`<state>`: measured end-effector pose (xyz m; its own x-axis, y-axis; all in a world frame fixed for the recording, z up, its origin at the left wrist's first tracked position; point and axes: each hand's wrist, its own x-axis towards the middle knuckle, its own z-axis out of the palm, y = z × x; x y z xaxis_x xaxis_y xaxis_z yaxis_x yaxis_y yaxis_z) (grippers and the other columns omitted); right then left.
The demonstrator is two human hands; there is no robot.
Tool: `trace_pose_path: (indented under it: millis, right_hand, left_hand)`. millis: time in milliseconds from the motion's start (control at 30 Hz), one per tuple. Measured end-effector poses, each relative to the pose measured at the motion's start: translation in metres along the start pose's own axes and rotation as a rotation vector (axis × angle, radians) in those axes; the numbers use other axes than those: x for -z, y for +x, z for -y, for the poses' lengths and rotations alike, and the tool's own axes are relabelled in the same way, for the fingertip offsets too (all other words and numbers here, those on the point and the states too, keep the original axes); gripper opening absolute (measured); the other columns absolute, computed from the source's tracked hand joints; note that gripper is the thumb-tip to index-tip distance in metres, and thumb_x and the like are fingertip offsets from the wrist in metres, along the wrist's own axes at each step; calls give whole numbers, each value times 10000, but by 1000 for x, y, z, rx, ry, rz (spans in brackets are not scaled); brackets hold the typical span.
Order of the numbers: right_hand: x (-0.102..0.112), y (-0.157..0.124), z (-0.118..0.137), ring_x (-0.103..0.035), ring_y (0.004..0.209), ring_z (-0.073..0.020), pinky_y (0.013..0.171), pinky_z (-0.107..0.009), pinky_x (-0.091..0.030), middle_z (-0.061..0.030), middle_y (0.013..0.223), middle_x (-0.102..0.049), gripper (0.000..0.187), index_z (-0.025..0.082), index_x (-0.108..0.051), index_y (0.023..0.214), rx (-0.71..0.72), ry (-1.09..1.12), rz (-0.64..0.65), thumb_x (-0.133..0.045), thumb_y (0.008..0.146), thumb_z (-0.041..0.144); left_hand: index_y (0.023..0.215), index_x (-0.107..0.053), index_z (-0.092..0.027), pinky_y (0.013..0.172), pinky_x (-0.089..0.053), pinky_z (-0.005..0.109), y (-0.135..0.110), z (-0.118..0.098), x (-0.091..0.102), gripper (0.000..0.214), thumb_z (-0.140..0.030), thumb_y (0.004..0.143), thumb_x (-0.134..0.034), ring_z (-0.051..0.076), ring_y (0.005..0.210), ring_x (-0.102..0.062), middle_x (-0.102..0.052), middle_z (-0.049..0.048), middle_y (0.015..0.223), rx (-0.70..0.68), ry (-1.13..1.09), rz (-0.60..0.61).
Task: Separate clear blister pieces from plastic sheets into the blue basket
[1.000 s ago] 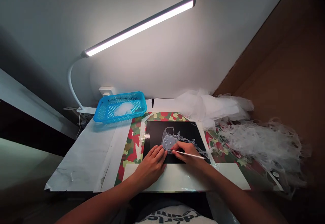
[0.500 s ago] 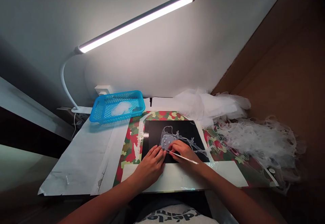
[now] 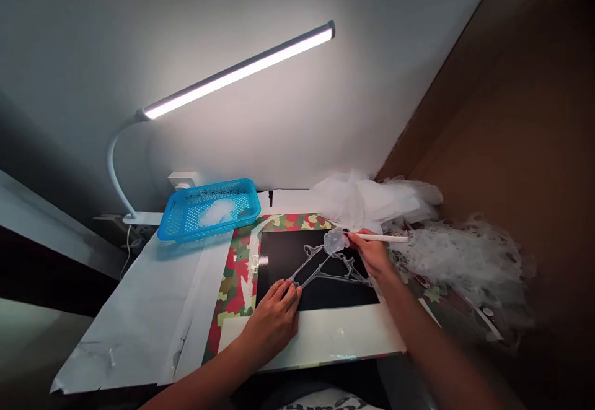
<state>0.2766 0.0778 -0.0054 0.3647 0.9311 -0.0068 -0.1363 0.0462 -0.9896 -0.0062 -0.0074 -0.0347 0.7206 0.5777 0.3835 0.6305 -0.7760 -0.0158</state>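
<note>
On the black mat lies a thin, translucent cut-out frame of film, with curly edges and open gaps. Its near-left end is pinned under the fingertips of my left hand, which are bent and pressed together. A small translucent sheet piece is at the fingertips of my right hand, over the far-right part of the mat. That hand also grips a slim white stick-like tool, pointing right. Whether the fingers or the tool's tip carry the piece, I cannot tell.
A blue perforated basket with whitish translucent pieces stands at the back left. White sheer material lies behind the mat, and a tangled heap of translucent offcuts to the right. A lit bar lamp hangs above.
My right hand has moved away from my left, up and to the right, and the translucent piece is now with it. My left hand stays near the same place. The view has tilted slightly.
</note>
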Motion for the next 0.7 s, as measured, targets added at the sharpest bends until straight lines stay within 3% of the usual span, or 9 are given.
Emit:
trace_pose_path:
  millis: [67, 200, 300, 400, 533, 600, 700]
  right_hand:
    - [6, 3, -2, -612, 614, -157, 658, -311, -547, 3, 615, -661, 453, 192, -556, 541, -61, 55, 40, -885, 473, 496]
    - [11, 0, -4, -640, 654, -167, 686, -331, -561, -14, 662, -687, 462, 186, -552, 545, -104, 108, 72, -899, 458, 479]
    - [9, -7, 6, -642, 678, -172, 704, -326, -549, -12, 666, -685, 459, 186, -553, 563, -90, 113, 99, -887, 482, 491]
    - [-2, -28, 18, -644, 737, -179, 723, -305, -514, -27, 751, -714, 387, 191, -565, 599, 45, -48, 172, -802, 651, 492]
    - [-29, -84, 19, -655, 844, -201, 765, -319, -479, -48, 1000, -737, 195, 214, -647, 750, 251, -365, 381, -623, 858, 375]
    - [-38, -106, 13, -656, 888, -215, 818, -343, -466, -44, 1017, -735, 141, 229, -662, 773, 310, -428, 517, -611, 860, 327]
    - [-36, -108, 7, -643, 905, -220, 835, -351, -453, -46, 1037, -728, 145, 222, -632, 728, 212, -335, 573, -642, 832, 323]
  left_hand:
    - [1299, -552, -92, 1084, -351, 426, 0, 0, -1, 418, -156, 903, -433, 270, 1179, -575, -649, 123, 1214, -5, 39, -5]
    - [1289, -568, -97, 1044, -386, 425, -1, 0, 0, 412, -161, 901, -445, 275, 1176, -574, -650, 130, 1220, -14, 38, -13]
    - [1264, -599, -114, 1020, -400, 451, 2, 3, 8, 394, -159, 901, -453, 283, 1154, -576, -657, 134, 1198, 39, -112, -5]
    - [1085, -701, -196, 941, -445, 412, 18, 14, 21, 322, -290, 958, -421, 247, 1062, -595, -680, 97, 1103, 287, -517, 29]
    - [936, -700, -157, 630, -467, 304, 53, 33, 26, 597, -570, 961, -270, 189, 734, -620, -697, 108, 881, 748, -1276, 120]
    - [917, -671, -138, 534, -418, 258, 68, 37, 20, 545, -628, 883, -433, 163, 624, -595, -684, 88, 788, 816, -1502, 214]
    - [825, -636, -137, 566, -427, 238, 79, 35, 5, 338, -443, 721, -736, 159, 649, -609, -673, 56, 746, 749, -1440, 165]
